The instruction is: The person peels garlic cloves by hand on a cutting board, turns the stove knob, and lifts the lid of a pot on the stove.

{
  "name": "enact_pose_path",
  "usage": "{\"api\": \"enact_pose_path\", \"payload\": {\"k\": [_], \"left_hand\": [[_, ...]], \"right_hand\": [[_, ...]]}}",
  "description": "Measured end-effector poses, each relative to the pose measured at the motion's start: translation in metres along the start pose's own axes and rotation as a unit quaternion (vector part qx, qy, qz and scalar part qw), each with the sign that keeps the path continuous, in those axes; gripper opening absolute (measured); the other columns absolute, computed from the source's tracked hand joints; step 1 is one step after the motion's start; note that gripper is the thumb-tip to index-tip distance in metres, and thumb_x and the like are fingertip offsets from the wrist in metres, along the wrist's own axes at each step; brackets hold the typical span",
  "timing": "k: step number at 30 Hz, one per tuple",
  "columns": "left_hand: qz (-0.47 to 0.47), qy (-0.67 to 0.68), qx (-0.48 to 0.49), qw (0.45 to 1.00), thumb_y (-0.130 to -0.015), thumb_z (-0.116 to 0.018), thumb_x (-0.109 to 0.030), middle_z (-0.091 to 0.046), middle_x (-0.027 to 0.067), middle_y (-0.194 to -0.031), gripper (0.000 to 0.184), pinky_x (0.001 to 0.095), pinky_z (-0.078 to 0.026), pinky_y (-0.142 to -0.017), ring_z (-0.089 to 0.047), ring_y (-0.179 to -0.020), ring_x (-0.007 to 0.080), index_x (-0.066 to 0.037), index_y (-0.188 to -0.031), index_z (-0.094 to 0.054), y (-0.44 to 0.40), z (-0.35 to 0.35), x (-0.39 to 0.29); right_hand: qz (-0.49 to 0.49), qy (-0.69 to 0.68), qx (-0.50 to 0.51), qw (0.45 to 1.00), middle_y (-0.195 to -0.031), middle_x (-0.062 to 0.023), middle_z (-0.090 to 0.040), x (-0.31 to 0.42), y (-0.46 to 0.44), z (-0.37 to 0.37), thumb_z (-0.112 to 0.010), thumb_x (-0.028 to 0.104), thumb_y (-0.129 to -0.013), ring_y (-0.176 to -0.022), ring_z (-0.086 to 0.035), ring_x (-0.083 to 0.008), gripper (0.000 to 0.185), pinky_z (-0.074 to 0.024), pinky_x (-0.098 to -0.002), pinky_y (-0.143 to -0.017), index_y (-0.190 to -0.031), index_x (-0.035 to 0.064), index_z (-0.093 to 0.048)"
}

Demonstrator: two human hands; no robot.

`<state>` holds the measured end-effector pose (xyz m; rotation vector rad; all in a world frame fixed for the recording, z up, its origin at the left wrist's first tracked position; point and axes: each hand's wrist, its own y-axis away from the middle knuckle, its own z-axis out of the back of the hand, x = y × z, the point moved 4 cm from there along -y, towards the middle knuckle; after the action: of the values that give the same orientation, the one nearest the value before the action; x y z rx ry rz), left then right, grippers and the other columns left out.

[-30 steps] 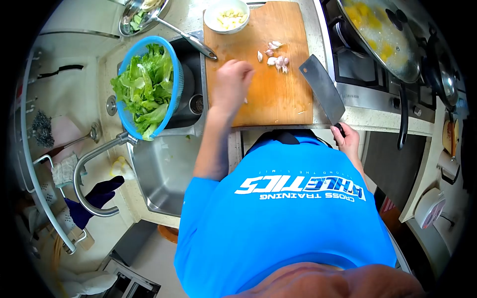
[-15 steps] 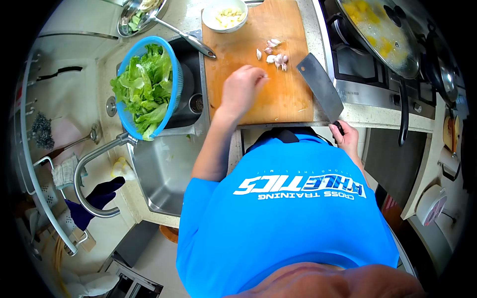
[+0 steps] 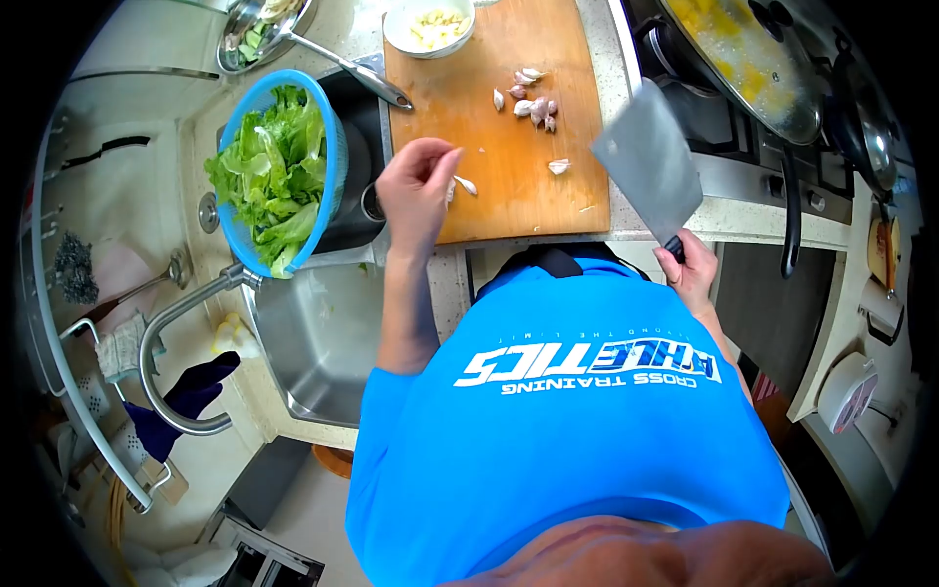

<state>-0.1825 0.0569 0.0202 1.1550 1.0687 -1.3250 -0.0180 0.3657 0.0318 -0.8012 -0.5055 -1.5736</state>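
My right hand grips the black handle of a cleaver, its broad blade over the right edge of the wooden cutting board. At the board's left edge is my left hand, its fingers pinched together; what they hold, if anything, I cannot make out. Pale garlic pieces lie just beside those fingers. One clove rests alone near the cleaver. Several unpeeled cloves are grouped higher on the board. A white bowl of peeled garlic stands at the far left corner.
A blue basket of lettuce sits over the sink, beside a curved faucet. A ladle reaches toward the board. On the stove at right is a lidded pan with yellow food and a long handle.
My left hand has moved left to the board's edge. A single clove now lies near the cleaver. The cleaver's blade has turned, showing its flat side more broadly.
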Motion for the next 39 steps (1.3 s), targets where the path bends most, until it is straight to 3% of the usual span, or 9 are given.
{"api": "enact_pose_path", "payload": {"k": [4, 7, 10, 14, 21, 25, 28, 30, 39], "left_hand": [[-0.024, 0.011, -0.057, 0.998, -0.082, -0.063, 0.002, -0.062, 0.0020, -0.078, 0.006, 0.0159, -0.044, -0.062, -0.058, -0.069, 0.0046, 0.002, -0.087, -0.061, 0.011, 0.018, -0.003], [0.008, 0.062, -0.031, 0.998, -0.082, -0.063, 0.002, -0.062, 0.0015, -0.077, 0.006, 0.0155, -0.043, -0.061, -0.056, -0.068, 0.0036, 0.001, -0.088, -0.061, 0.019, 0.005, -0.005], [-0.010, -0.070, 0.095, 0.993, -0.080, -0.064, -0.001, -0.063, 0.0024, -0.079, 0.005, 0.0202, -0.046, -0.062, -0.058, -0.068, 0.0066, 0.001, -0.085, -0.063, 0.030, -0.029, 0.009], [-0.129, -0.103, 0.235, 0.958, -0.077, -0.064, -0.003, -0.062, 0.0143, -0.080, 0.009, 0.0299, -0.049, -0.064, -0.062, -0.071, 0.0248, 0.000, -0.085, -0.063, 0.043, -0.099, 0.014], [-0.220, -0.212, 0.069, 0.950, -0.075, -0.062, 0.000, -0.062, 0.0161, -0.080, 0.007, 0.0338, -0.050, -0.066, -0.061, -0.074, 0.0306, -0.002, -0.082, -0.063, -0.019, -0.094, 0.008], [-0.172, -0.231, -0.020, 0.957, -0.075, -0.066, -0.003, -0.064, 0.0110, -0.076, 0.009, 0.0259, -0.048, -0.057, -0.061, -0.062, 0.0166, 0.000, -0.084, -0.066, -0.029, -0.023, -0.006], [-0.021, -0.278, 0.013, 0.960, -0.072, -0.071, -0.007, -0.063, 0.0096, -0.070, 0.015, 0.0240, -0.046, -0.055, -0.058, -0.059, 0.0118, 0.001, -0.083, -0.066, -0.026, 0.013, 0.013], [-0.010, -0.295, 0.042, 0.954, -0.071, -0.072, -0.010, -0.063, 0.0093, -0.071, 0.016, 0.0259, -0.047, -0.057, -0.059, -0.060, 0.0144, 0.000, -0.082, -0.065, -0.021, 0.015, 0.016], [-0.180, -0.425, 0.114, 0.880, -0.067, -0.069, -0.013, -0.063, 0.0070, -0.076, 0.014, 0.0352, -0.049, -0.062, -0.061, -0.072, 0.0256, -0.007, -0.077, -0.061, -0.010, -0.062, 0.004]], "right_hand": [[-0.062, 0.159, 0.204, 0.964, -0.069, -0.0150, -0.056, -0.025, -0.001, -0.030, -0.070, 0.023, -0.075, -0.063, -0.056, -0.0311, 0.025, -0.0437, -0.0353, -0.056, -0.082, 0.0021, -0.058], [-0.006, 0.161, 0.144, 0.976, -0.068, -0.0153, -0.056, -0.010, -0.005, -0.021, -0.071, 0.026, -0.074, -0.063, -0.055, -0.0336, 0.030, -0.0430, -0.0378, -0.055, -0.075, 0.0018, -0.054], [-0.039, 0.102, 0.101, 0.989, -0.064, -0.0131, -0.054, -0.007, -0.004, -0.017, -0.071, 0.026, -0.074, -0.056, -0.052, -0.0278, 0.031, -0.0415, -0.0342, -0.053, -0.075, 0.0011, -0.053], [-0.105, 0.015, 0.019, 0.994, -0.060, -0.0072, -0.050, -0.016, -0.006, -0.013, -0.070, 0.022, -0.078, -0.054, -0.042, -0.0136, 0.025, -0.0378, -0.0272, -0.051, -0.083, 0.0003, -0.058], [-0.191, -0.038, 0.027, 0.981, -0.058, -0.0037, -0.049, -0.029, 0.000, -0.016, -0.069, 0.022, -0.079, -0.055, -0.041, -0.0104, 0.025, -0.0362, -0.0251, -0.052, -0.078, -0.0011, -0.058], [-0.195, -0.048, 0.019, 0.980, -0.058, -0.0015, -0.046, -0.031, 0.005, -0.017, -0.069, 0.020, -0.080, -0.055, -0.039, -0.0089, 0.024, -0.0349, -0.0243, -0.052, -0.080, -0.0013, -0.058], [-0.206, -0.076, 0.018, 0.975, -0.058, 0.0000, -0.045, -0.035, 0.009, -0.020, -0.069, 0.019, -0.080, -0.056, -0.038, -0.0079, 0.022, -0.0341, -0.0235, -0.051, -0.082, -0.0014, -0.059], [-0.215, -0.092, 0.023, 0.972, -0.058, 0.0010, -0.045, -0.036, 0.007, -0.023, -0.069, 0.018, -0.080, -0.056, -0.038, -0.0074, 0.022, -0.0342, -0.0230, -0.051, -0.082, -0.0018, -0.059], [-0.176, -0.066, 0.027, 0.982, -0.059, 0.0002, -0.046, -0.027, 0.006, -0.018, -0.071, 0.018, -0.078, -0.057, -0.038, -0.0076, 0.023, -0.0347, -0.0227, -0.052, -0.084, -0.0018, -0.061]]}}
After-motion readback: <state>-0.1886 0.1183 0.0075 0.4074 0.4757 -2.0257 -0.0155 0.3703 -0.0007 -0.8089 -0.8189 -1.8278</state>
